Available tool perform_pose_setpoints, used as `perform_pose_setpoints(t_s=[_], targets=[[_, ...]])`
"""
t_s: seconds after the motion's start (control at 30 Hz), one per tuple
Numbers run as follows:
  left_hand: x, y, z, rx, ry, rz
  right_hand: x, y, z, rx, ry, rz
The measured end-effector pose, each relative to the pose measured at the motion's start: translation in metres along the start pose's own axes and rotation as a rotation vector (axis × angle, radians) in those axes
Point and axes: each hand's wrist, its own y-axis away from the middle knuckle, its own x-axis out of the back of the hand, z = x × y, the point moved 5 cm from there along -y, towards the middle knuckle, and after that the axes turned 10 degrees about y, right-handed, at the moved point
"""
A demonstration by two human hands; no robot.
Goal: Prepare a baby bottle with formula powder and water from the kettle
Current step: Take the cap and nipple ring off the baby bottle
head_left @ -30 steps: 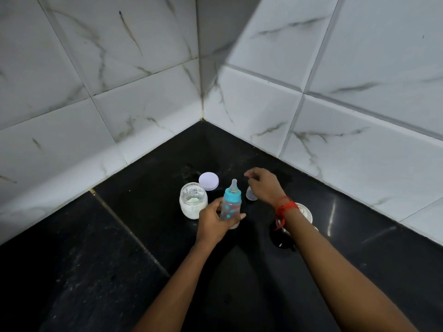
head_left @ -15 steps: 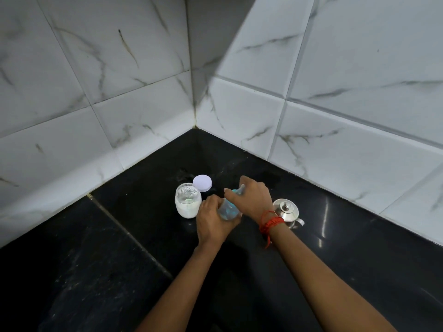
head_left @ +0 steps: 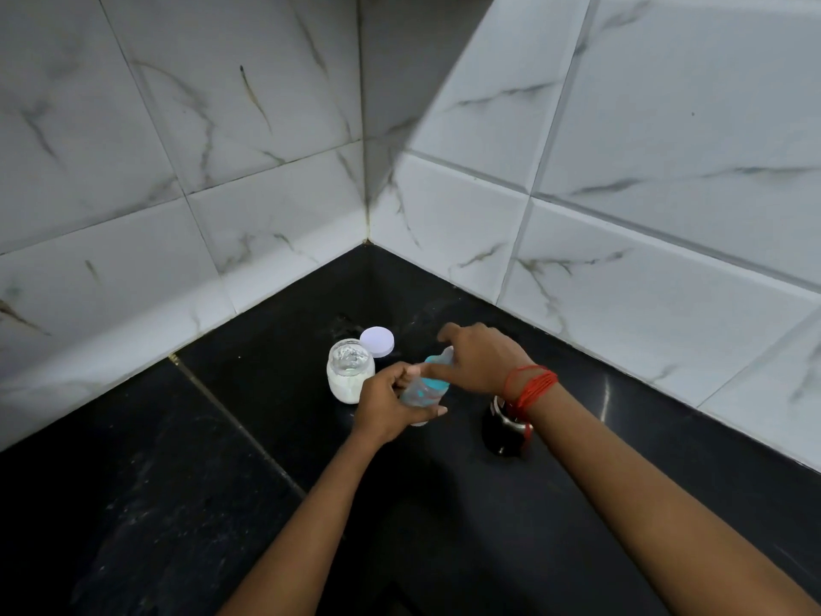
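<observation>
A clear baby bottle [head_left: 420,395] with a blue collar and nipple stands tilted on the black counter [head_left: 222,482]. My left hand [head_left: 391,404] is wrapped around its body. My right hand [head_left: 480,360] covers the blue top from above, fingers on the collar. Left of the bottle stands an open glass jar [head_left: 348,371] with white formula powder inside. Its white lid [head_left: 377,341] lies flat just behind it. The kettle [head_left: 506,431] is a dark shape under my right wrist, mostly hidden.
White marble-look tiled walls [head_left: 622,260] meet in a corner right behind the objects. A seam [head_left: 231,420] runs across the counter to the left of the jar.
My right hand moved from a small clear cap behind the bottle onto the bottle's blue top. The bottle went from upright to tilted, and the clear cap is out of sight.
</observation>
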Motion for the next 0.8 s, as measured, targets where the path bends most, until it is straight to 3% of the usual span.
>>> perform_pose_setpoints(t_s=[0.07,0.27,0.4,0.53,0.8], targets=[[-0.004,0.002,0.005,-0.013,-0.016,0.006,0.001,-0.002,-0.002,-0.066,0.107,-0.019],[-0.005,0.007,0.002,-0.012,-0.049,0.032,-0.002,0.0,-0.005,0.145,-0.046,-0.182],[-0.007,0.007,-0.005,-0.028,-0.046,0.032,-0.003,-0.001,-0.006,-0.016,0.049,-0.126],[-0.01,0.004,-0.011,-0.026,-0.045,0.017,-0.006,-0.003,-0.01,0.012,0.007,-0.136],[-0.007,-0.004,-0.062,-0.007,-0.02,0.042,-0.001,-0.023,0.012,0.054,-0.146,0.06]])
